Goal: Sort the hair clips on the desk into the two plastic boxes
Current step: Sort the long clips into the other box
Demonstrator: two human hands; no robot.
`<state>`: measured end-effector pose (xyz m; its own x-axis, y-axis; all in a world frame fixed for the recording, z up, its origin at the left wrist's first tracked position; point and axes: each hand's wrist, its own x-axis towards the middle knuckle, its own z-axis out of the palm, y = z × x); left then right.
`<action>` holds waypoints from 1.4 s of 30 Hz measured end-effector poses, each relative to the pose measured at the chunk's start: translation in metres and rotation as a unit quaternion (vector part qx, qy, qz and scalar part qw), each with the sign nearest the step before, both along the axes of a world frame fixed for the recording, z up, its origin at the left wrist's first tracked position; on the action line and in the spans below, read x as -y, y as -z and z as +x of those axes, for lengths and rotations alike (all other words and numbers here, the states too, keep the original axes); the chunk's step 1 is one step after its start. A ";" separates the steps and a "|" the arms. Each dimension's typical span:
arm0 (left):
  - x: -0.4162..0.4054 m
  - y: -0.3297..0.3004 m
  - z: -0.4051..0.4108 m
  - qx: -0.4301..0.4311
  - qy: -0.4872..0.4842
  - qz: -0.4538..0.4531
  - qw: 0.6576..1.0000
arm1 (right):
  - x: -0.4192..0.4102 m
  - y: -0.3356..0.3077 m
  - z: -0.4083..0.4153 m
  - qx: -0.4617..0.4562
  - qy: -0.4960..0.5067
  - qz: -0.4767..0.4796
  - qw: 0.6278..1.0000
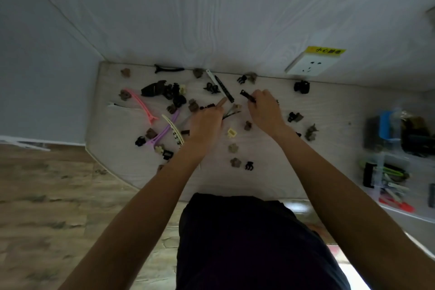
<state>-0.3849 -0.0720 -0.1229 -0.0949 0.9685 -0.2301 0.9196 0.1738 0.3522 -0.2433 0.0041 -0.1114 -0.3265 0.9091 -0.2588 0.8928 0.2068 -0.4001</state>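
Clips (pixel 175 99): most lie loose on the desk (pixel 329 110), left of the boxes (pixel 388 148), which hold some. Left hand (pixel 207 122) grips several long clips; right hand (pixel 264 107) pinches a black clip (pixel 247 96). Sorting seems barely begun.

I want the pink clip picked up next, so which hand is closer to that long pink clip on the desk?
Left. The left hand sits just to the right of the long pink clip, gripping several long clips. The right hand is farther right, holding a black clip.
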 end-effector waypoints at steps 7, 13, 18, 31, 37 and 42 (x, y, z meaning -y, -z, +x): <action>0.010 -0.010 -0.014 0.193 -0.132 0.114 0.966 | -0.030 -0.008 -0.036 -0.063 -0.014 -0.041 0.997; 0.020 -0.017 -0.042 0.264 -0.236 0.115 0.928 | -0.027 0.007 -0.066 0.023 -0.064 -0.015 0.998; 0.015 -0.021 -0.049 0.304 -0.228 0.121 0.917 | -0.025 0.006 -0.067 0.023 -0.030 -0.042 0.998; -0.042 0.002 -0.014 -0.043 0.030 0.004 0.999 | -0.013 0.002 -0.004 0.044 0.069 -0.063 0.995; -0.042 0.003 -0.014 -0.123 0.083 -0.002 0.989 | -0.008 -0.001 0.003 -0.051 0.087 -0.045 0.994; -0.046 -0.002 -0.013 -0.088 0.100 -0.009 0.991 | -0.013 -0.006 -0.008 -0.071 0.057 -0.009 0.996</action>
<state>-0.3981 -0.0257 -0.1210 0.0575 0.9677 -0.2453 0.9833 -0.0124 0.1817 -0.2513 0.0171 -0.1057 -0.2562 0.9379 -0.2341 0.8444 0.0993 -0.5264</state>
